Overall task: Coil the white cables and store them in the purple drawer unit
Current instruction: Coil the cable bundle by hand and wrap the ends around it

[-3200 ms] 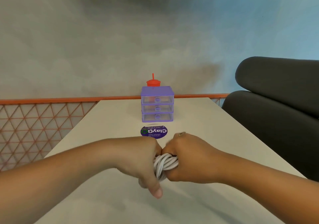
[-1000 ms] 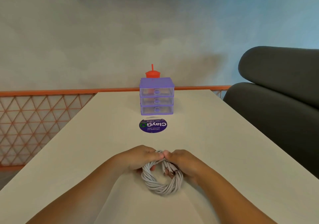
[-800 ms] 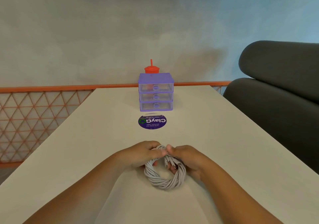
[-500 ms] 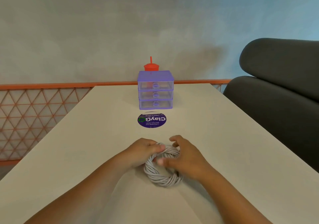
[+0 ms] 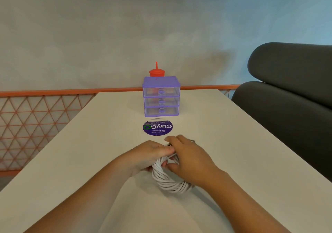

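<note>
Right hand (image 5: 190,159) has slid onto the white cable coil (image 5: 170,182) since half a second ago. Its fingers were splayed above the coil; now they wrap the right half, thumb tucked at the hole. Left hand (image 5: 149,156) same as before: fingers curled, pinching the coil's far-left rim.

Coil sits between and under both hands, near arc on the table (image 5: 233,143). Far arc looks slightly lifted, can't be sure. No loose tail visible.

Purple drawer unit (image 5: 161,96) is dead ahead of both hands, well apart, past the round purple sticker (image 5: 157,127). All three drawers shut, pulls facing the hands. Right fingertips reach a touch closer to it than the left.

My read: coiling is about done. Next move needs one hand freed to pull a drawer while the other keeps the loops from springing open.
</note>
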